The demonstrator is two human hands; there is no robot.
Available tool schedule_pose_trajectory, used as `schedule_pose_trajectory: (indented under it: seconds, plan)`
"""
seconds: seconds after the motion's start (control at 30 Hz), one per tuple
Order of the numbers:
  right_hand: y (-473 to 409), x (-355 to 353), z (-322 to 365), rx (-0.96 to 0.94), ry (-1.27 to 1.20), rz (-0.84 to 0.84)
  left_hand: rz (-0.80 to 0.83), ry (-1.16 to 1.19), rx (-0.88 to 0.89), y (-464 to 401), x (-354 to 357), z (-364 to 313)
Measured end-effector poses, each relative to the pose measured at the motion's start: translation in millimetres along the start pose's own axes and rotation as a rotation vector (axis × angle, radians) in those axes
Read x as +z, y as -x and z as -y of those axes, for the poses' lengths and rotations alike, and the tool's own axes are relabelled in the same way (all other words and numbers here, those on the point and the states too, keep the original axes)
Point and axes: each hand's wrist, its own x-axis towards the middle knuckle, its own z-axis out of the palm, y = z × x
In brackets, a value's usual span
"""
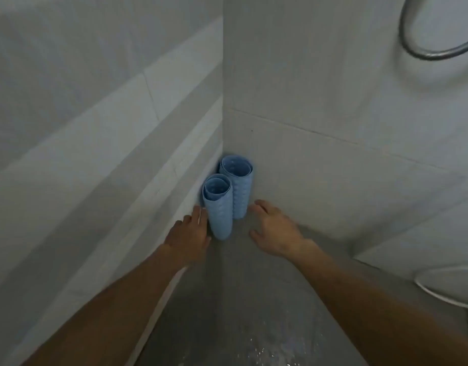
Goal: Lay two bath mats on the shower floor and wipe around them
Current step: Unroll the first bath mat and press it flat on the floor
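Two light blue bath mats stand rolled up and upright in the corner of the shower. The nearer roll stands against the left wall, the farther roll sits right in the corner behind it. My left hand is open, its fingers reaching along the left side of the nearer roll, touching or almost touching it. My right hand is open with spread fingers, just right of the farther roll's base and apart from it. The grey shower floor looks wet.
White tiled walls close in on the left and right of the corner. A metal shower hose loops at the top right. A white rounded fixture sits at the right edge near the floor.
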Motion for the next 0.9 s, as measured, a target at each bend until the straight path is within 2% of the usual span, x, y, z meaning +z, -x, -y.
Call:
schedule_pose_trajectory:
  seconds: [0.3,0.47,0.57,0.67,0.73,0.83,0.87,0.9]
  plan:
    - [-177,99,8,-0.022,0.058,0.042,0.015,0.080,-0.015,-131,60,34]
    - [-222,121,-5,0.021,0.124,0.112,0.106,0.127,0.047,-170,83,55]
    - [-231,133,-12,0.034,0.159,0.083,0.068,0.176,0.089,-179,93,65]
    - [-231,140,-15,0.030,0.197,0.072,-0.003,0.340,0.138,-180,106,69]
    - [-225,142,-20,0.016,0.175,0.060,-0.111,0.530,0.130,-174,112,66]
    - [-200,144,-34,-0.038,0.105,0.031,-0.379,0.945,-0.045,-158,120,54]
    - [-188,145,-40,-0.053,0.083,0.023,-0.425,1.024,-0.132,-152,122,50]
    - [-175,146,-46,-0.065,0.061,0.007,-0.391,1.075,-0.201,-147,126,47]
